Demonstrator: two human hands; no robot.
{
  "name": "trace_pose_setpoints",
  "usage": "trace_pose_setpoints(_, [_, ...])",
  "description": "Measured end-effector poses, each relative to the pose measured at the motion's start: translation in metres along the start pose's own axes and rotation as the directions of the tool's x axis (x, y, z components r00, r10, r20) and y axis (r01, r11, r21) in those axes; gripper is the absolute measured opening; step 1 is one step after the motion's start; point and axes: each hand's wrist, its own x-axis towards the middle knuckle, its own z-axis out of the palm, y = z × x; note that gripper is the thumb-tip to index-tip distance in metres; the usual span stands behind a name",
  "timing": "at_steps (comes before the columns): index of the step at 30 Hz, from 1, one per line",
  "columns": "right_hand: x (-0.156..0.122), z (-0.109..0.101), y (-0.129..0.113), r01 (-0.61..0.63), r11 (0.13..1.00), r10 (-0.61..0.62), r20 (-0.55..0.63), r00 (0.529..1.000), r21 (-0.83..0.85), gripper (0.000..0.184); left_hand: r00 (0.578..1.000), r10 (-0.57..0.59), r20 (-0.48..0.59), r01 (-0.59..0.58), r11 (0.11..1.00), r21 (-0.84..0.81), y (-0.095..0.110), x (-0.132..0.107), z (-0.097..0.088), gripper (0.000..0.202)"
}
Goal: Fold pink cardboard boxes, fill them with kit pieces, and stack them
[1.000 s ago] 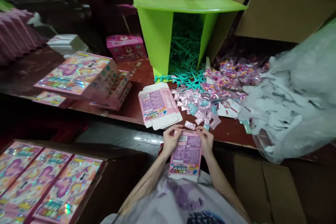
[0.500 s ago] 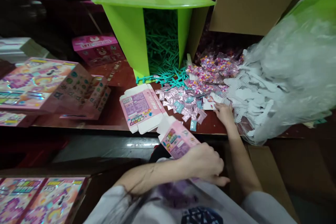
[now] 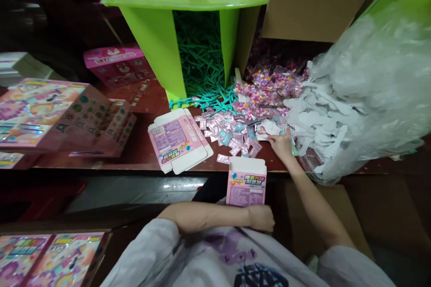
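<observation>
My left hand (image 3: 261, 219) is closed round the lower end of a pink printed box (image 3: 247, 186), held upright at my lap with its white flaps open at the top. On the table, my right hand (image 3: 282, 145) has its fingertips pinched on the lower edge of a white card (image 3: 268, 128) from a small pile. Left of the cards lie small pink and blue sachets (image 3: 232, 132). Flattened pink cartons (image 3: 180, 139) lie at the table's front edge. Bags of coloured beads (image 3: 266, 92) are heaped behind the sachets.
Green plastic sticks (image 3: 202, 54) spill from a lime-green holder (image 3: 148, 40). White plastic pieces (image 3: 316, 125) lie by a big clear bag (image 3: 380, 85) at right. Finished-looking boxes (image 3: 37, 112) are stacked at left, and more boxes (image 3: 63, 260) fill a carton below. A cardboard box (image 3: 313, 2) stands behind.
The pink box in my left hand has turned from tilted to upright and shifted right. My right hand stays at the white cards, with its fingers moved slightly. The view has shifted a little.
</observation>
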Motion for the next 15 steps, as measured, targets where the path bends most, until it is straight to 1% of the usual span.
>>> trace_pose_setpoints(2, [0.0, -0.004, 0.002, -0.064, 0.992, 0.063, 0.006, 0.998, 0.11, 0.018, 0.992, 0.115, 0.047, -0.114, 0.993, -0.014, -0.005, -0.002, 0.005, 0.021])
trace_pose_setpoints(3, [-0.002, -0.008, 0.001, -0.09, 0.984, 0.096, -0.028, 0.995, 0.157, 0.018, 0.987, 0.148, 0.062, -0.147, 0.989, -0.016, -0.008, -0.003, 0.007, 0.019])
trace_pose_setpoints(5, [-0.009, -0.02, -0.003, -0.132, 0.967, 0.171, -0.17, 0.97, 0.219, 0.016, 0.986, 0.154, 0.071, -0.154, 0.988, -0.008, -0.012, -0.004, 0.009, 0.017])
trace_pose_setpoints(7, [-0.018, -0.032, -0.01, -0.139, 0.96, 0.219, -0.345, 0.913, 0.242, 0.015, 0.988, 0.142, 0.066, -0.142, 0.99, -0.004, -0.013, -0.005, 0.01, 0.017])
trace_pose_setpoints(8, [-0.022, -0.037, -0.014, -0.126, 0.963, 0.218, -0.41, 0.885, 0.24, 0.015, 0.989, 0.136, 0.06, -0.136, 0.991, -0.004, -0.013, -0.005, 0.009, 0.017])
trace_pose_setpoints(9, [-0.024, -0.04, -0.016, -0.101, 0.968, 0.198, -0.451, 0.87, 0.23, 0.016, 0.99, 0.132, 0.054, -0.132, 0.991, -0.004, -0.013, -0.005, 0.009, 0.018])
trace_pose_setpoints(10, [-0.026, -0.041, -0.018, -0.069, 0.975, 0.165, -0.471, 0.867, 0.213, 0.018, 0.99, 0.129, 0.048, -0.129, 0.992, -0.004, -0.012, -0.005, 0.009, 0.018])
trace_pose_setpoints(11, [-0.027, -0.04, -0.019, -0.034, 0.98, 0.124, -0.471, 0.873, 0.194, 0.021, 0.991, 0.125, 0.04, -0.125, 0.992, -0.004, -0.012, -0.005, 0.008, 0.018])
trace_pose_setpoints(12, [-0.027, -0.037, -0.019, 0.003, 0.984, 0.078, -0.448, 0.891, 0.177, 0.023, 0.992, 0.12, 0.033, -0.12, 0.993, -0.003, -0.011, -0.005, 0.008, 0.018])
trace_pose_setpoints(15, [-0.027, -0.017, -0.016, 0.072, 0.986, -0.022, -0.313, 0.949, 0.15, 0.028, 0.995, 0.103, 0.018, -0.103, 0.995, 0.006, -0.01, -0.004, 0.007, 0.019])
